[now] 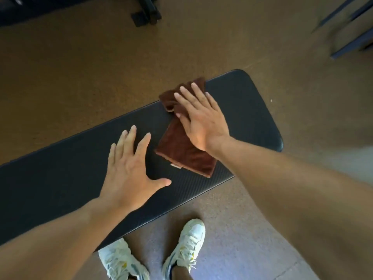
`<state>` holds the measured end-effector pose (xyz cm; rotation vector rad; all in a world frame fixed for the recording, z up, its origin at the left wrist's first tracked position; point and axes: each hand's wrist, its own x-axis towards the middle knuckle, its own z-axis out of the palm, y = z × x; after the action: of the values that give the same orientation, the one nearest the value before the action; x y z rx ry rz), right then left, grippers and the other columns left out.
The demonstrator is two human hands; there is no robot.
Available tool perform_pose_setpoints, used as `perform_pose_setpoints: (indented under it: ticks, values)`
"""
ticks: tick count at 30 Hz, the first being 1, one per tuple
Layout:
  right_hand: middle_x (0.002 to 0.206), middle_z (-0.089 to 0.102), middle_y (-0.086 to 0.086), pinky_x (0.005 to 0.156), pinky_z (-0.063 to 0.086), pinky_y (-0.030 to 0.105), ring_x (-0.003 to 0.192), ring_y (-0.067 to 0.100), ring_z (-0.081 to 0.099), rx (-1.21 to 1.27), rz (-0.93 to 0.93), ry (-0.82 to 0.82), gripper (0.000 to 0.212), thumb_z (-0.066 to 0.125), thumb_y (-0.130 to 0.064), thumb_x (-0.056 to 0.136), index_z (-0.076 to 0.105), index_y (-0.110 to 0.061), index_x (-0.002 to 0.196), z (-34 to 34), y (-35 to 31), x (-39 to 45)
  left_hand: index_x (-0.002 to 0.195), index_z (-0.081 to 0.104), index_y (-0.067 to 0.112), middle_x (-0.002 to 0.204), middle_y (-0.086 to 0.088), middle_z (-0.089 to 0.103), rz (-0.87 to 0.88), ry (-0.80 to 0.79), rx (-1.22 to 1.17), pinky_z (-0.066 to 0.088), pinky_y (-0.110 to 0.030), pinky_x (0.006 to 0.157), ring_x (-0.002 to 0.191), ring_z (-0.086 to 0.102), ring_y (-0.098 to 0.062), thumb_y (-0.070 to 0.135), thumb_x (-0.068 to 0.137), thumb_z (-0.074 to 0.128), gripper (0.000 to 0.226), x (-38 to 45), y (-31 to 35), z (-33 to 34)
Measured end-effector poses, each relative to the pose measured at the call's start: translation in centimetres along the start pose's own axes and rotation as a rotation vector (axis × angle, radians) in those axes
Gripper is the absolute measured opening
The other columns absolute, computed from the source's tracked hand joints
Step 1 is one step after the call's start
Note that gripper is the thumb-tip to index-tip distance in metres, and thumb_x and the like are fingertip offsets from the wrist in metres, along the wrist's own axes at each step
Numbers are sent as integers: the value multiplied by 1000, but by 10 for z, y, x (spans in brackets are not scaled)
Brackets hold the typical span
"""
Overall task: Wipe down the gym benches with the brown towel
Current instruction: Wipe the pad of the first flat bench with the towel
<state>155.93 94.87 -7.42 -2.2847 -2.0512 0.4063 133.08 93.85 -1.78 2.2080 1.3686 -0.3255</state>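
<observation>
Fingers of the right hand (201, 120) lie straight, pressing the brown towel (185, 152) flat on the bench (248, 110) near its right end; left hand (129, 168) spread wide, holding nothing. Risk: flat pressure without grip may bunch the towel

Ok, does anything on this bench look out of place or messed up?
Only a small thing: the brown towel is bunched and hangs past the far edge of the black padded bench, under the flat right hand. The left hand is spread over bare padding. No spills or damage show.
</observation>
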Motion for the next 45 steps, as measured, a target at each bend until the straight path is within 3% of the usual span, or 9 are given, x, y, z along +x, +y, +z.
perform_pose_setpoints:
  ticks: [3,7,12,17,23,28,36,42,45]
  values:
    - [174,20,-10,132,4,45,163,16,2,-5,171,35,56,29,-46,111,27,-30,165,-14,75,-23,154,-27,29,162,-5,-35,-45,-173,147,-4,-60,122,149,-33,-28,88,51,70,153,20,34,12]
    - [175,17,-8,132,-1,44,163,16,1,59,445,81,58,22,-48,112,22,-28,166,-19,128,-65,150,-35,28,160,-9,-39,-109,-220,184,2,-68,120,147,-34,-35,89,45,72,162,26,48,25]
    - [173,25,-4,132,-3,44,163,19,7,135,700,170,60,24,-50,111,22,-26,166,-6,119,-97,150,-35,31,160,-9,-38,-75,-189,153,-2,-69,119,146,-35,-34,91,43,70,162,27,42,27]
    - [175,16,-8,132,-6,42,163,19,1,125,725,192,58,32,-48,110,27,-32,165,6,71,-117,148,-38,32,154,-6,-48,-28,-196,82,-15,-67,115,141,-45,-32,88,44,73,163,29,36,33]
    - [173,20,-11,132,-6,38,163,17,5,68,503,133,57,28,-48,107,31,-37,163,33,-45,-126,158,-18,28,165,-4,-28,147,-149,-154,-13,-53,120,150,-30,-25,57,71,84,137,8,0,15]
    - [173,19,-11,132,0,41,163,18,4,62,358,44,60,23,-50,105,29,-36,164,53,-182,-121,161,-2,28,169,2,-14,48,85,-259,-4,-39,124,154,-17,-16,34,92,70,100,-93,-149,3]
    - [176,10,-4,132,-2,47,162,20,-14,17,-515,-274,61,34,-43,109,19,-28,166,115,-484,-114,159,11,30,164,16,-10,-212,141,-361,-3,-31,125,147,-21,8,-2,94,49,81,-207,-344,-27]
    - [174,21,-2,131,7,47,163,19,2,-36,-783,-279,58,32,-45,110,29,-25,164,112,-479,-63,162,5,25,169,8,-4,-283,166,-330,2,-34,126,151,-15,1,30,101,52,77,-220,-371,-34]
    - [173,24,-5,131,9,48,163,18,5,-36,-669,-192,59,30,-46,108,31,-28,164,104,-447,-34,157,-19,29,165,16,-20,-278,132,-415,-7,-36,126,147,-25,4,52,99,41,86,-200,-340,-34]
